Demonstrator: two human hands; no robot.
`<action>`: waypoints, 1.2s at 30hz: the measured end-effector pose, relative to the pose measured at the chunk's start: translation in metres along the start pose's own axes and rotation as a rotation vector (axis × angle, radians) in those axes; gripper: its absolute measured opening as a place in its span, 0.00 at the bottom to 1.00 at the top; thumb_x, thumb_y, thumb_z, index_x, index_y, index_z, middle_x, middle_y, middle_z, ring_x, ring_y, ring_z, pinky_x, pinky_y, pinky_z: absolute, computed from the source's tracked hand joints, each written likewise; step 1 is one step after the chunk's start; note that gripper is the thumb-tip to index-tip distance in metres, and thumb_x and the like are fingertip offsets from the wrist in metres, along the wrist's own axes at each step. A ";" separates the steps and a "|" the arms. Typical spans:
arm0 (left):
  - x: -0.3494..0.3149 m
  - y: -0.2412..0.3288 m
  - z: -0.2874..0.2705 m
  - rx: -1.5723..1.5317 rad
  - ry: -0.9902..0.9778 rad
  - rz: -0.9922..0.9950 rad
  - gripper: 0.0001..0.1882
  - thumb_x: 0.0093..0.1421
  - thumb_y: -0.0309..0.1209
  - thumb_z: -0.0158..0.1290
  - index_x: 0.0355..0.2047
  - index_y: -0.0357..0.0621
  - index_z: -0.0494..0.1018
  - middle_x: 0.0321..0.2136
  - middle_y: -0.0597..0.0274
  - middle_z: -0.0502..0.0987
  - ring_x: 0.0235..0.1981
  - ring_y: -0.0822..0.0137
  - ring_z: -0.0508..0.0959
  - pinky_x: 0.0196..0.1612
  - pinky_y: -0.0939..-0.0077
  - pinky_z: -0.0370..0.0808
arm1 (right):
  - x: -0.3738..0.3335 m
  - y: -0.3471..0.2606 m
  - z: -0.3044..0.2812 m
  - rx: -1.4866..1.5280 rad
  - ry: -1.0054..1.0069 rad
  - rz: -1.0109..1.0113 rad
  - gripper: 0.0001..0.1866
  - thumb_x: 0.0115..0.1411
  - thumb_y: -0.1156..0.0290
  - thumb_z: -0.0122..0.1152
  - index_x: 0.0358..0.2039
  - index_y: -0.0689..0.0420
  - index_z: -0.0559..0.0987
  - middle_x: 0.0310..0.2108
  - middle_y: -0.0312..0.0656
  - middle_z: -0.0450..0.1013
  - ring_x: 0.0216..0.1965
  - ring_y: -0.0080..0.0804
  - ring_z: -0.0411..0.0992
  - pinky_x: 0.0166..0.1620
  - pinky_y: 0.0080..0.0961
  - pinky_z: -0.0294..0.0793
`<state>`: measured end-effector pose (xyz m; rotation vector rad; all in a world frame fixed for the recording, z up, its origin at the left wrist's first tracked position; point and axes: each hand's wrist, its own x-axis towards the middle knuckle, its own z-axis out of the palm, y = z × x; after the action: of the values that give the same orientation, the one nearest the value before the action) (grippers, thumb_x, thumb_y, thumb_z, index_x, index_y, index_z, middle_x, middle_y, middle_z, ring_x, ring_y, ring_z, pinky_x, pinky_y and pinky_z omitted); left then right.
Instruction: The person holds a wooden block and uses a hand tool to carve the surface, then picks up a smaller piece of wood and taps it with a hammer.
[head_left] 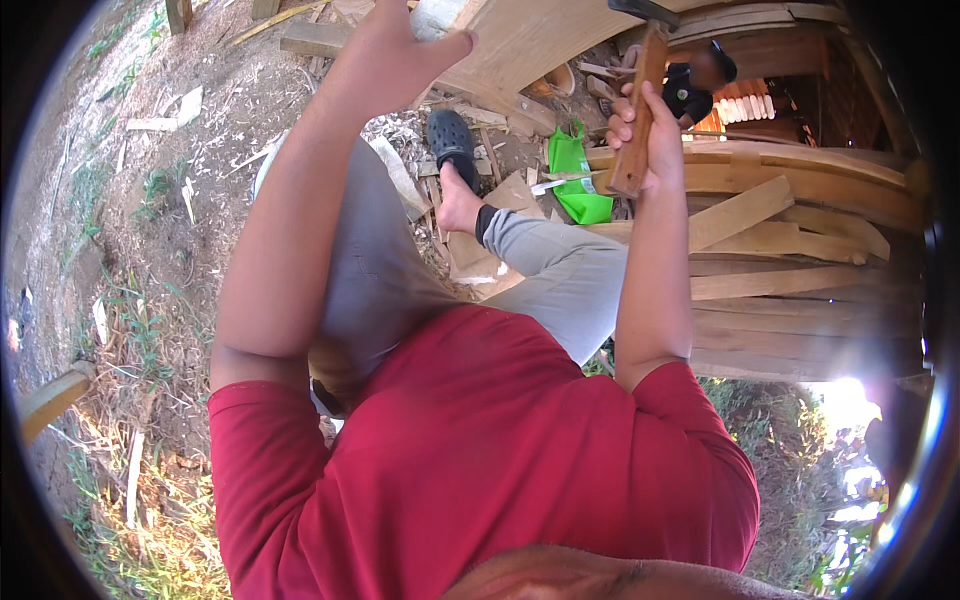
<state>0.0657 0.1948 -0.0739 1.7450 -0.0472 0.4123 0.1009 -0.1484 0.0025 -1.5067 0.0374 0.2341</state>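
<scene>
My right hand [645, 130] is wrapped round the thick wooden handle of a hammer [636, 165]. Its dark head, partly cut off by the top edge of the view, points up and away from me. At the upper left my left hand [395, 60] reaches over the near end of a broad pale wooden board [525, 45]. The thumb is spread out to the right, while most of the fingers run past the top edge. Nothing shows in its grasp; whether it touches the board is unclear.
Wood chips and offcuts litter the ground [230, 130]. A bright green bag [572, 165] lies near my foot in a dark clog [452, 135]. Stacked planks [780, 270] fill the right side. Another person [690, 90] in dark clothing and a cap is beyond them.
</scene>
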 end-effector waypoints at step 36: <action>-0.001 -0.034 -0.004 -0.088 -0.012 0.042 0.39 0.60 0.46 0.66 0.61 0.28 0.65 0.45 0.44 0.81 0.44 0.61 0.82 0.49 0.66 0.78 | -0.038 0.026 0.104 -0.083 -0.063 0.145 0.16 0.75 0.52 0.51 0.46 0.54 0.71 0.24 0.31 0.66 0.19 0.22 0.66 0.23 0.25 0.70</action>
<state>0.0724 0.2056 -0.1052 1.6618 -0.1097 0.4243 0.0464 -0.0487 -0.0096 -1.5796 0.0874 0.4035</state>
